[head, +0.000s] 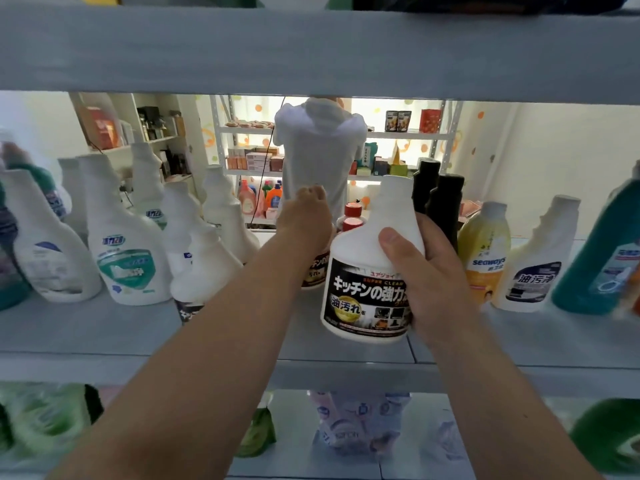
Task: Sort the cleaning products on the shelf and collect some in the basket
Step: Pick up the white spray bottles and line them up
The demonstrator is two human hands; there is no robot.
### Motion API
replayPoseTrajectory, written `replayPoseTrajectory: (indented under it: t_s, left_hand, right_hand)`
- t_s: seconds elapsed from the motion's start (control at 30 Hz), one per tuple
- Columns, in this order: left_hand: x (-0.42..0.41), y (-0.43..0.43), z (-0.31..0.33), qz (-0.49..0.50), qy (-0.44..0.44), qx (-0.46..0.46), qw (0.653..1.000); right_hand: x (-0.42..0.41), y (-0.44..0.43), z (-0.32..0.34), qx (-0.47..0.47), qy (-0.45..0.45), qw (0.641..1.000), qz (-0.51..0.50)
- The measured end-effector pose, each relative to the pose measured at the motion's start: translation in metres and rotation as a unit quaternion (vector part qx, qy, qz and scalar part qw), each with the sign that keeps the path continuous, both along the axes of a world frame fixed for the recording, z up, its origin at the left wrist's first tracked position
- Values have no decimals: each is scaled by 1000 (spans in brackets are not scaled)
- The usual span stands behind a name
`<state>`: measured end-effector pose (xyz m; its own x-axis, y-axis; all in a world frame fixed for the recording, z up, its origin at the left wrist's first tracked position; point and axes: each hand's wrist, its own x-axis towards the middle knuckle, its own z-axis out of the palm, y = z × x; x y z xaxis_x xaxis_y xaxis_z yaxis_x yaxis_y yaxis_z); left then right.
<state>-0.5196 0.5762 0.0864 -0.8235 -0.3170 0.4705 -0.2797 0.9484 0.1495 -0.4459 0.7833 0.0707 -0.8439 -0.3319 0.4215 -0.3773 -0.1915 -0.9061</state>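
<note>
Right hand (426, 271) grips black-label bottle (367, 292) above shelf (104, 327); left hand (304, 223) curled round matching bottle (315, 273) behind.

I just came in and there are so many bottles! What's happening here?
A person is sorting cleaning bottles on a shelf. Their right hand grips a white bottle with a black label at the front of the shelf. Their left hand reaches further back, with its fingers curled over the top of a second bottle with a similar label. More bottles stand on both sides. No basket is in view.
</note>
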Motion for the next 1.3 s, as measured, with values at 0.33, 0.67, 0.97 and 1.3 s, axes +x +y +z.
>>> replayPoseTrajectory:
  t_s: [0.33, 0.67, 0.97, 1.3]
  left_hand:
    - [115, 17, -19, -118, 32, 115, 986]
    - [158, 31, -80, -145, 123, 196, 962]
    - [214, 11, -97, -185, 176, 301, 919]
    - [272, -42, -77, -177, 231, 405, 867]
  right_hand:
    - [34, -5, -19, -28, -42, 998, -35]
    - [57, -3, -47, -15, -47, 995, -86]
    - [72, -9, -58, 7, -27, 993, -117]
    - [81, -91, -67, 109, 90, 977, -157]
